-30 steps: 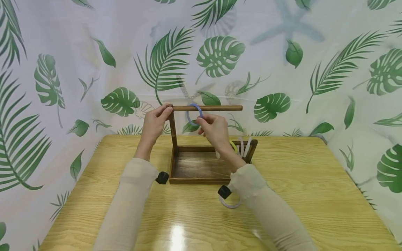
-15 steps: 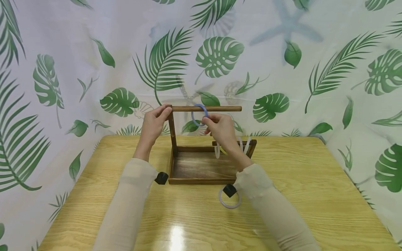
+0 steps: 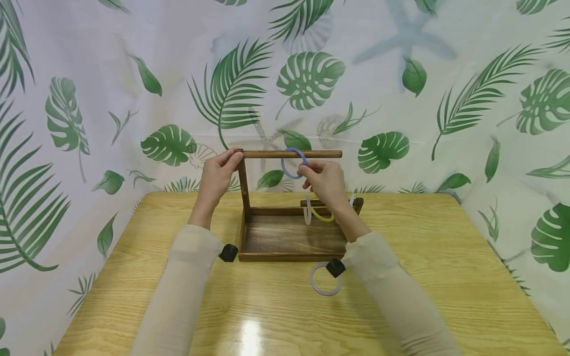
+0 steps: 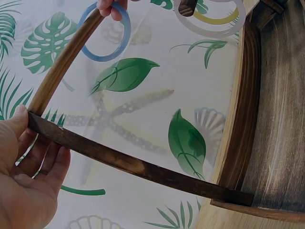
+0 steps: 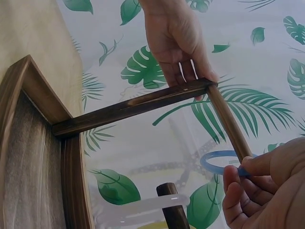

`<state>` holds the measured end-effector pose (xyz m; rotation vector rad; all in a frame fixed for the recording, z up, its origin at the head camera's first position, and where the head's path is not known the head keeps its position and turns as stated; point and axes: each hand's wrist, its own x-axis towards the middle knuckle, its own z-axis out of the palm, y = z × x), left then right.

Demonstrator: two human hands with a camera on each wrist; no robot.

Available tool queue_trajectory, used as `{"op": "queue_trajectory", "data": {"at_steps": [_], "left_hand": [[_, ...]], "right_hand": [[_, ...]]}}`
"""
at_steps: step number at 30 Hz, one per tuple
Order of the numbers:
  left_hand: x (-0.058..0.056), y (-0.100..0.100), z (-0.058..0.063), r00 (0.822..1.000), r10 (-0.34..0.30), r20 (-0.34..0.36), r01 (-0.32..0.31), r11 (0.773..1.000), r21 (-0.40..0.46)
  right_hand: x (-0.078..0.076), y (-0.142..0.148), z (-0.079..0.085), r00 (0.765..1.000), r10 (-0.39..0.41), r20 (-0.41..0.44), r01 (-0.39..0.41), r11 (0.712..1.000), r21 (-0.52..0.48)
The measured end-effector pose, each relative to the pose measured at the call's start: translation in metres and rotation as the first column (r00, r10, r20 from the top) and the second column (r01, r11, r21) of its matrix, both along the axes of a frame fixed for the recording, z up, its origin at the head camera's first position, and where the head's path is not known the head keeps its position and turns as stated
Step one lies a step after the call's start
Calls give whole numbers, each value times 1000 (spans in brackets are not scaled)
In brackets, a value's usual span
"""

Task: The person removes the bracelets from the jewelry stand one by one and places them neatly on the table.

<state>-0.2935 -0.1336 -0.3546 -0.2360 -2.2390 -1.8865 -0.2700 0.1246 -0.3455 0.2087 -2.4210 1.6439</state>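
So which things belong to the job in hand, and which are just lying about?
In the job:
blue ring, around upper bar
right hand, pinching that ring
left hand, holding wooden stand

Seemingly idle:
pale lilac ring, on table
yellow ring and white rings, on lower bar
printed backdrop

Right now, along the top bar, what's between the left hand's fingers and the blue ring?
Nothing but bare top bar: no other ring hangs between the left fingers and the blue ring, as the head view shows.

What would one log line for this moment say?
left hand: holds top of upright | right hand: pinches blue ring around upper bar | pale ring: on table
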Motion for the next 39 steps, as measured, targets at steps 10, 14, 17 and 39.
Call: {"op": "queue_trajectory", "data": {"at_steps": [10,14,17,39], "left_hand": [[1,0,0,1000,9,-8,-9,1000,-17],[-1,0,-2,1000,12,-9,-12,1000,-21],[-1,0,-2,1000,12,-7,-12,1000,-19],[0,1,-1,1000,24,-2,-24,999,-27]], "right_hand": [[0,13,2,1000,-5,-1,5,1000,16],[0,16,3,1000,-13,-2,13,1000,25],[-1,19,2,1000,-18,1,18,999,31],[-3,44,0,998,-53,19,52,998,44]]}}
